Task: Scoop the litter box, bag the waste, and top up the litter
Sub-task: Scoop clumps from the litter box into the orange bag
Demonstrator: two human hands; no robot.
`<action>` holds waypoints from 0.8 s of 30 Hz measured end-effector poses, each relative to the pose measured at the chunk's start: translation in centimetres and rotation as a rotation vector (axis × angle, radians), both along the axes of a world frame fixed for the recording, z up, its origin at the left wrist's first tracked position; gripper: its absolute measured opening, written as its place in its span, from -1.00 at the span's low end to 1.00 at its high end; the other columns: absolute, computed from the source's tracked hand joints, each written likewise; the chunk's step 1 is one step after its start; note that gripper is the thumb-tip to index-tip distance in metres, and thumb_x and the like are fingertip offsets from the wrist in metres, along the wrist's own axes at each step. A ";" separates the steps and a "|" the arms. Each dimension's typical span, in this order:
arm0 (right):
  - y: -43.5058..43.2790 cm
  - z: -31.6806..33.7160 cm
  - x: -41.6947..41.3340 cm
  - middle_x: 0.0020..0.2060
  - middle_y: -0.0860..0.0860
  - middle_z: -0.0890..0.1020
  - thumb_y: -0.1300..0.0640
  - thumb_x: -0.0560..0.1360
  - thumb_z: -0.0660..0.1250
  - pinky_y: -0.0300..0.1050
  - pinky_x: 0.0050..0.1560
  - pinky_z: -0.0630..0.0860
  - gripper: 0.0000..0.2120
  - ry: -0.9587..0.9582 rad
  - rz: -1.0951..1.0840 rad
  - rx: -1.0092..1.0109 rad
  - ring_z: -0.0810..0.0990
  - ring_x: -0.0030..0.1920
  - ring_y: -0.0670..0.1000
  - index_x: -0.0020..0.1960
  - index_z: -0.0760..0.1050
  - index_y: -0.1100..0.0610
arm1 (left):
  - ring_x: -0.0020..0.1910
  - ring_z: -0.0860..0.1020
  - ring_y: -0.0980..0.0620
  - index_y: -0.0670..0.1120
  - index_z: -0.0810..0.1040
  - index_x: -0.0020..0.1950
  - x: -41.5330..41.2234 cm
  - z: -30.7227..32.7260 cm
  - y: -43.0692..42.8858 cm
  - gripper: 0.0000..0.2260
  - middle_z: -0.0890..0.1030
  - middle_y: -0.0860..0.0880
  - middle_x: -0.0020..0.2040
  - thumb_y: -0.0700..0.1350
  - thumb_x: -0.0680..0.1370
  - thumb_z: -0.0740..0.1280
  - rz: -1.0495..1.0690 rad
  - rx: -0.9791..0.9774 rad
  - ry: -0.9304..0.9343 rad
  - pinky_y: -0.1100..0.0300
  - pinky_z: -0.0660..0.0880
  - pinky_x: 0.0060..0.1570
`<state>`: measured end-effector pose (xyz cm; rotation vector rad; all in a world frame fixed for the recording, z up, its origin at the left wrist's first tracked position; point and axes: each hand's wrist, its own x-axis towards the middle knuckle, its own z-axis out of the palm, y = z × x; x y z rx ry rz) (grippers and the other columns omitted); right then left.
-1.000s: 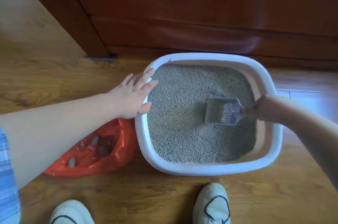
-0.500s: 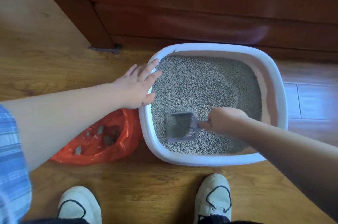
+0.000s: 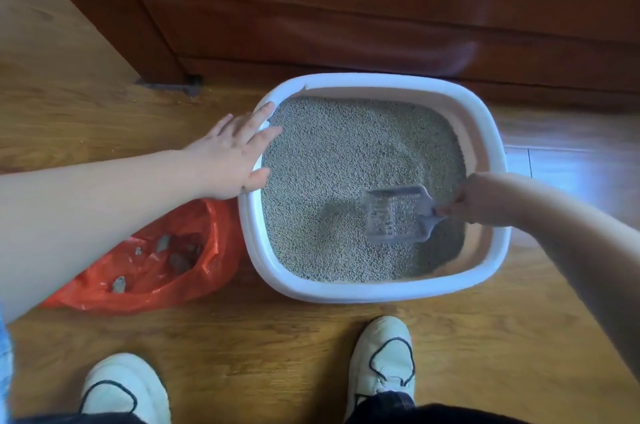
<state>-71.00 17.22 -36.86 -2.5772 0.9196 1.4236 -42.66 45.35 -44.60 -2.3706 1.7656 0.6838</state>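
Note:
A white litter box (image 3: 367,293) full of grey-beige litter (image 3: 339,160) sits on the wooden floor. My left hand (image 3: 230,156) rests flat on the box's left rim, fingers straight. My right hand (image 3: 479,200) grips the handle of a grey slotted scoop (image 3: 394,215), whose blade lies over the litter at the box's right side. An orange plastic bag (image 3: 145,260) lies open on the floor to the left of the box, with several grey clumps inside it.
Dark red-brown wooden furniture (image 3: 346,7) stands right behind the box. My two white shoes (image 3: 381,361) are on the floor in front of the box. Bare wooden floor (image 3: 86,111) stretches to the left and right.
My right hand has drawn the scoop from the near left of the litter back to the right side, and the scoop now looks clear of litter. My left hand stays on the rim.

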 end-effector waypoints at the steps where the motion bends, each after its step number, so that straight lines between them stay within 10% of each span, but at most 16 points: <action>1: 0.2 -0.5 0.1 -0.32 0.02 0.64 -0.45 0.47 0.21 -0.11 -0.26 0.52 -0.39 -0.021 0.009 -0.016 0.60 -0.30 0.04 -0.21 0.61 0.09 | 0.59 -0.10 -0.17 0.01 -0.15 0.60 0.0 0.1 0.1 -0.32 -0.45 -0.02 0.54 0.17 0.59 0.12 0.002 0.001 -0.005 -0.12 -0.14 0.54; 12: 2.9 -0.3 0.2 -0.49 -0.02 0.48 -0.42 0.52 0.16 -0.16 -0.41 0.32 -0.36 -0.122 -0.057 -0.021 0.44 -0.46 0.01 -0.39 0.40 0.12 | 0.59 -0.14 -0.18 0.00 -0.14 0.61 -0.6 1.4 -0.1 -0.34 -0.37 -0.08 0.58 0.15 0.61 0.09 0.010 0.043 -0.068 -0.10 -0.19 0.54; 19: 4.3 -0.5 -0.1 -0.47 -0.02 0.44 -0.27 0.58 0.22 -0.11 -0.37 0.26 -0.47 -0.306 -0.256 0.179 0.39 -0.43 0.01 -0.31 0.46 0.15 | 0.53 0.21 -0.23 -0.07 0.41 0.43 -1.9 3.8 -1.4 -0.44 0.42 -0.15 0.46 0.10 0.48 0.11 -0.146 -0.122 -0.154 -0.20 0.09 0.51; 24: 5.3 -0.7 -1.7 -0.35 -0.07 0.52 0.01 0.55 0.38 -0.15 -0.37 0.31 -0.84 -0.556 -0.452 0.285 0.44 -0.37 -0.07 -0.15 0.46 0.01 | 0.55 0.16 -0.14 -0.02 0.26 0.52 -4.9 4.9 -3.9 -0.46 0.36 -0.05 0.49 0.03 0.54 0.22 -0.223 -0.106 -0.051 -0.08 -0.01 0.54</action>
